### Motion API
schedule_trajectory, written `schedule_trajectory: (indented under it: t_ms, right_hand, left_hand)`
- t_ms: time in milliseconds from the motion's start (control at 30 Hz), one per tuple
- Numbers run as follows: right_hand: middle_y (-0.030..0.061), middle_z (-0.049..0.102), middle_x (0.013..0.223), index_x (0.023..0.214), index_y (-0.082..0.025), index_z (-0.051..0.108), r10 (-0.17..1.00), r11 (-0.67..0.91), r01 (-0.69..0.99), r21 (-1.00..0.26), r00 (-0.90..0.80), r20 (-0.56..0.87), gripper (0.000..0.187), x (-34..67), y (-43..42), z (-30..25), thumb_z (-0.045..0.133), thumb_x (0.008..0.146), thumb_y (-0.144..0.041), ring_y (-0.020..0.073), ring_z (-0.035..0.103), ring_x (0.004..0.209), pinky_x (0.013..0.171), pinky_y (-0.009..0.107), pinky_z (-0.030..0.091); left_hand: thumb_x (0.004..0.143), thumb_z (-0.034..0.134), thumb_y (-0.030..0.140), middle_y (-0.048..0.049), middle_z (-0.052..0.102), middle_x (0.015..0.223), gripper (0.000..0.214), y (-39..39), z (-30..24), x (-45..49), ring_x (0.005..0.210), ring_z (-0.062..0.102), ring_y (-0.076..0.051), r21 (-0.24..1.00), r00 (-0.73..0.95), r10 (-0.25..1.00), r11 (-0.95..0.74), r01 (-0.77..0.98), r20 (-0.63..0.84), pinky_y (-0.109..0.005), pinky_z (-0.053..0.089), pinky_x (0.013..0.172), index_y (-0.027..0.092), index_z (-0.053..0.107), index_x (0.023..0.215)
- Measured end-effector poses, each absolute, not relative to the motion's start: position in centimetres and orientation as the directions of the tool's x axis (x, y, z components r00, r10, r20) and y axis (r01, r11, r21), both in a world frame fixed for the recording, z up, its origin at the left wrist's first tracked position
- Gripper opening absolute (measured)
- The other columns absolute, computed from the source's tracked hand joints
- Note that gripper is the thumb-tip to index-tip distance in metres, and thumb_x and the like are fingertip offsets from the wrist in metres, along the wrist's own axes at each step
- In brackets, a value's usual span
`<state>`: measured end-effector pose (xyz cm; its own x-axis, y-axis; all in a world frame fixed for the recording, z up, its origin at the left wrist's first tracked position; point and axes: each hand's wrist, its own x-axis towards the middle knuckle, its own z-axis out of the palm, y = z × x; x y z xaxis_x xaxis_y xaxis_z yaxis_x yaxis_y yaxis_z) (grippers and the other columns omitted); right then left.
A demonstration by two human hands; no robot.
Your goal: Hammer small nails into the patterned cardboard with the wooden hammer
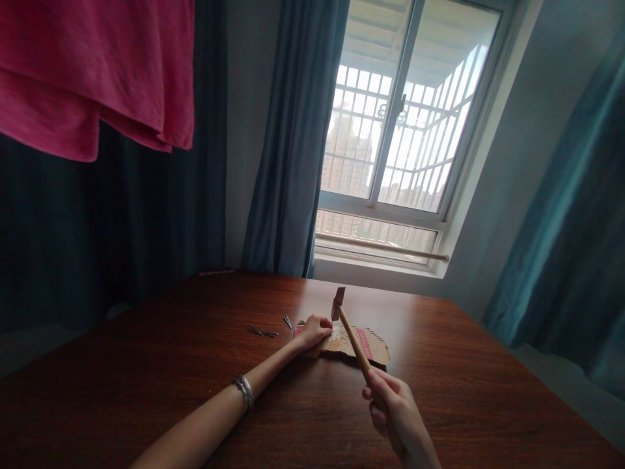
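My right hand [393, 407] is wrapped round the wooden handle of a hammer [355, 342], its head raised at the far end of the handle. Close under that head, the fingertips of my left hand [315, 331] pinch a thin upright nail, mostly hidden by the fingers. The left hand rests on a torn piece of cardboard [378, 345] with pink print and many small holes. Left of the cardboard, several loose nails [262, 331] lie in a small heap, and a few more nails [288, 321] sit nearer to it.
A dark reddish wooden table [205, 371] spreads under everything. Behind it hang blue curtains [288, 163] beside a barred window [390, 130]. Pink cloth [122, 71] hangs at the upper left. A pale rod [381, 246] crosses the lower window.
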<state>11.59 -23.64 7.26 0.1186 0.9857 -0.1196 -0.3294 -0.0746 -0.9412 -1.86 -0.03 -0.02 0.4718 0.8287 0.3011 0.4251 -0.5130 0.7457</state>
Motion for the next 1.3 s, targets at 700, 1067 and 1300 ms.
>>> schedule_trajectory:
  t_ms: [700,1067,1300]
  right_hand:
    - [-0.0048,0.050,0.054,0.073,-0.014,0.053,0.983,-0.077,-0.321,-0.944,0.136,-0.126,0.042,11.86,-23.44,7.59,0.067,0.060,-0.051,-0.0005,0.030,0.028,0.028,0.013,0.015]
    - [-0.0047,0.049,0.055,0.074,-0.014,0.053,0.988,-0.061,-0.296,-0.953,0.117,-0.100,0.039,11.73,-23.47,7.14,0.065,0.064,-0.049,-0.0012,0.028,0.028,0.027,0.014,0.015]
    - [-0.0042,0.050,0.056,0.072,-0.015,0.051,0.986,-0.076,-0.317,-0.945,0.119,-0.120,0.038,11.78,-23.48,7.06,0.065,0.064,-0.049,-0.0008,0.030,0.029,0.027,0.013,0.016]
  left_hand:
    - [0.067,0.057,0.033,-0.0047,0.067,0.075,0.026,0.35,-0.15,-2.05,0.070,0.058,-0.016,0.816,0.465,0.845,-0.453,0.358,0.265,-0.024,0.041,0.065,0.012,0.065,0.079]
    - [0.067,0.057,0.033,-0.0034,0.067,0.075,0.023,0.63,-0.79,-1.78,0.072,0.058,-0.016,0.793,0.483,0.825,-0.493,0.357,0.295,-0.023,0.041,0.067,0.014,0.066,0.077]
    - [0.066,0.057,0.032,-0.0036,0.067,0.075,0.023,0.43,-0.62,-1.70,0.071,0.059,-0.016,0.789,0.491,0.819,-0.499,0.357,0.296,-0.023,0.041,0.066,0.013,0.066,0.077]
